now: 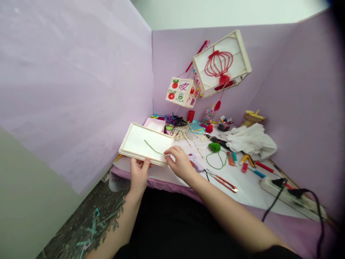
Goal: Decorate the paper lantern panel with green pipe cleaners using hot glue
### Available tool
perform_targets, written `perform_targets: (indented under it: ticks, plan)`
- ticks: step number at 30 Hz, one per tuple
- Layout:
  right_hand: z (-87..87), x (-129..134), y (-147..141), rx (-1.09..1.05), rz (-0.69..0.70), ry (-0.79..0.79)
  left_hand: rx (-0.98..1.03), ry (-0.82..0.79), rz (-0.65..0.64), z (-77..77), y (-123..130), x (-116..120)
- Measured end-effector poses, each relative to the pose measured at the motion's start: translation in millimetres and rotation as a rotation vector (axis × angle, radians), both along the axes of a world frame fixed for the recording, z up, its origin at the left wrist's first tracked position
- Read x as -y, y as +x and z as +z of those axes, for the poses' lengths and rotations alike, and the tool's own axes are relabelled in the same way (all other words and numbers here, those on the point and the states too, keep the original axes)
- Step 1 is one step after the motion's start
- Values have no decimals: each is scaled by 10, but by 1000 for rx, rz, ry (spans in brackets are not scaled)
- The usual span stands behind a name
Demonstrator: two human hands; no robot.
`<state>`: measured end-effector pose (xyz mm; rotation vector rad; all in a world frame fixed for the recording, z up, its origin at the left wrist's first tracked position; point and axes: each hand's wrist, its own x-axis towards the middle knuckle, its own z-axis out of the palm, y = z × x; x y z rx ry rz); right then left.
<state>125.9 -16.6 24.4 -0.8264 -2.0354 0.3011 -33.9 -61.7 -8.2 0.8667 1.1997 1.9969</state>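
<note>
My left hand (139, 173) grips the lower edge of a white panel with a pale wooden frame (132, 138); it looks like several layers stacked together, tilted above the table's front edge. A short length of green yarn (153, 148) crosses the white face. At the panel's right side, my right hand (180, 162) has its thumb and forefinger closed on the yarn's right end. A ball of green yarn (215, 147) lies to the right, with a loose strand looped in front of it. Beside my right wrist sit a lilac glue gun (197, 164) and red-handled scissors (222, 181).
Two decorated box lanterns, a large one (201, 73) and a small one (179, 92), hang at the back. Thin sticks (181, 133) lie behind the panel. Crumpled white material (250, 138), scattered markers (244, 167) and a power strip (293, 199) with black cords occupy the right side.
</note>
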Motion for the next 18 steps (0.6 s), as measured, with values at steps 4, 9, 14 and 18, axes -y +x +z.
perform_targets:
  ticks: [4,9,14,18]
  plan:
    - [-20,-72,-108,-15,32,56,-13,-7,-21,-10,9,18]
    - [-33,-82,-110,-9,35,32,-29,-5,-17,-21,21,28]
    - [-55,-86,-93,-6,30,17,-16,4,-21,-27,30,20]
    - [-59,-81,-86,-16,44,35,-3,-1,-25,-10,37,30]
